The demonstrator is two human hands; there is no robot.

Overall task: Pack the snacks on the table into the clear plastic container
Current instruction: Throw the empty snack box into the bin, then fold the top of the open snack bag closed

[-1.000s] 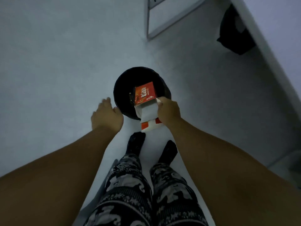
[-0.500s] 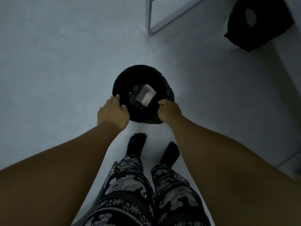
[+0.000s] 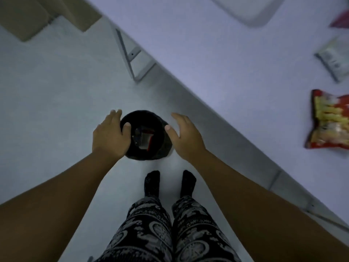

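- On the worktop (image 3: 217, 59), off to the right, sit the snacks: a red-yellow bag (image 3: 328, 120) and a pale packet (image 3: 334, 57), both probably light, crinkly and crushable, so take them by the edges.
- Down on the floor, a black bin (image 3: 162, 148) holds a discarded box.
- Left hand (image 3: 110, 137) and right hand (image 3: 186, 135) are spread open, each grip empty.

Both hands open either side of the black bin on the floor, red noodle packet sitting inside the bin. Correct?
Not quite. In the head view the red noodle packet lies on the white table, not in the black bin. The left hand and right hand are open either side of the bin.
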